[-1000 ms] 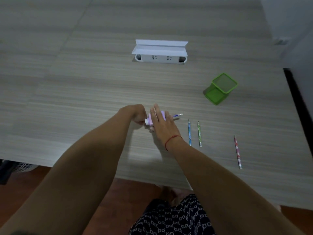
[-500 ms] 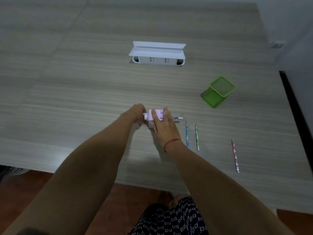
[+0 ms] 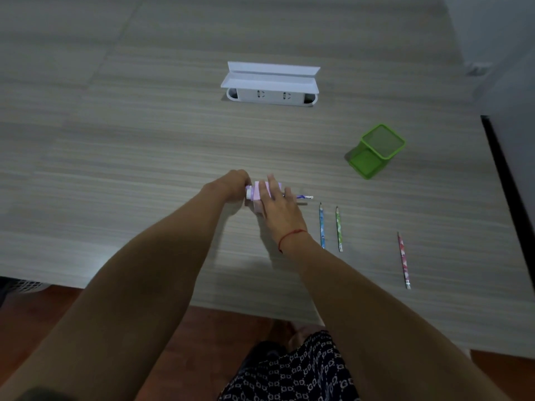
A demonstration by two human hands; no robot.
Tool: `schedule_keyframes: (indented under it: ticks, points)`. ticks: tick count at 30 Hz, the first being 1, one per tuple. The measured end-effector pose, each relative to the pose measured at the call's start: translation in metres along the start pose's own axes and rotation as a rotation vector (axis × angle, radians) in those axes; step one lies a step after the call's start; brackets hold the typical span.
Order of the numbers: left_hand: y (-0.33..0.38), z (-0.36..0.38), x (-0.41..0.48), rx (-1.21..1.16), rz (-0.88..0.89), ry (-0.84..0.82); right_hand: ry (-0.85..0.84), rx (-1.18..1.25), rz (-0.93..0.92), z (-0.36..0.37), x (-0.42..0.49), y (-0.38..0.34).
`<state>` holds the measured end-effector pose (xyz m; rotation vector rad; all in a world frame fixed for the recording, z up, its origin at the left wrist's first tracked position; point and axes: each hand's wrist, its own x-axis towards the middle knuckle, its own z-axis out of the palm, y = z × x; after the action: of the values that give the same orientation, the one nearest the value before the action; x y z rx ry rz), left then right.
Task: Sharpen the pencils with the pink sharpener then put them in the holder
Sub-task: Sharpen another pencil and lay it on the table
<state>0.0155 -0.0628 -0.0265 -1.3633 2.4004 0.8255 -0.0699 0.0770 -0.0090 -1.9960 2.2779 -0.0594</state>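
The pink sharpener (image 3: 256,195) stands on the table near the middle. My right hand (image 3: 279,205) lies over its top and holds it down. A purple pencil (image 3: 304,197) sticks out of its right side, lying level. My left hand (image 3: 231,185) is closed at the sharpener's left end, on its crank, which is mostly hidden. Three more pencils lie to the right: a blue one (image 3: 322,225), a green one (image 3: 338,228) and a pink one (image 3: 403,260). The green mesh holder (image 3: 376,151) stands at the far right.
A white socket box (image 3: 270,83) with its lid up is set into the table (image 3: 115,169) at the back. The table's front edge runs just below my forearms. A dark edge (image 3: 506,183) borders the table on the right.
My left hand has shifted a little at the sharpener's left end. My right hand has stayed on the sharpener, and the purple pencil still sticks out to the right.
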Motion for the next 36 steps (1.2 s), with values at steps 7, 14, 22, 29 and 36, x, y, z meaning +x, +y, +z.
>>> schedule_keyframes:
  ticks: [7,14,22,29,36]
  points:
    - [0.006,-0.014,0.005,0.239,0.086,0.080,-0.050,-0.052,-0.037,0.001,0.003,0.002]
    - [0.025,-0.071,-0.007,0.094,0.018,-0.172,-0.203,-0.023,-0.001,0.028,0.019,0.005]
    - [0.019,-0.051,-0.038,-0.191,-0.199,-0.548,-0.138,0.001,-0.035,0.025,0.020,0.007]
    - [0.004,0.001,-0.022,-0.010,-0.182,-0.322,-0.213,0.033,-0.055,0.015,0.013,0.008]
    - [0.017,-0.019,-0.001,0.323,0.013,0.057,-0.171,0.044,-0.019,0.007,0.011,0.002]
